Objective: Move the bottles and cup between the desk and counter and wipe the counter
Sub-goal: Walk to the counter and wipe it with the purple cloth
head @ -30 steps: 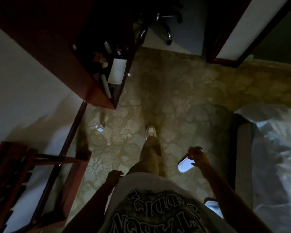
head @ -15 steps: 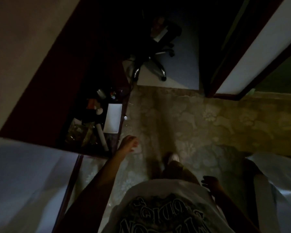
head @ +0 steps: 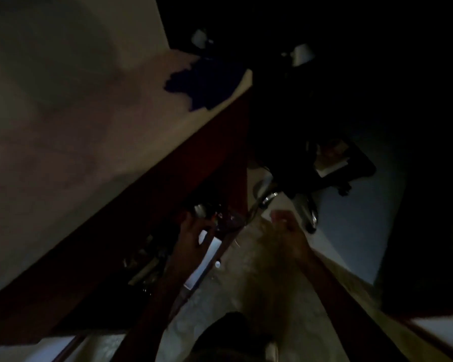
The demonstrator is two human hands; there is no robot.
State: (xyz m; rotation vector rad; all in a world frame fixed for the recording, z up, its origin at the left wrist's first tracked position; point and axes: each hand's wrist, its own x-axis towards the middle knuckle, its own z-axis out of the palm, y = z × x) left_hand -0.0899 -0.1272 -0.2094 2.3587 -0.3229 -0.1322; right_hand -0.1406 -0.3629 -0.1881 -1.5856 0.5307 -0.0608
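The room is very dark. My left hand (head: 194, 235) reaches over the dark red wooden desk (head: 131, 231) with its fingers spread and touches nothing I can make out. Just beyond its fingertips stands a round-topped bottle or cup (head: 199, 209) among small cluttered items (head: 221, 218). A white sheet of paper (head: 207, 257) lies under and beside the hand. My right hand (head: 284, 224) is held out over the carpet past the desk corner. It is blurred, its fingers look curled, and nothing shows in it.
An office chair (head: 327, 168) with a chrome base (head: 267, 197) stands on a pale floor mat (head: 351, 231) beyond the desk. Patterned carpet (head: 246, 283) lies below. Two pale round objects (head: 302, 54) show dimly at the top. A wall (head: 63, 113) is to the left.
I have walked up to the desk. My left hand rose from my side and now reaches over the desk top. My right hand swung forward, and the white object it held is no longer visible.
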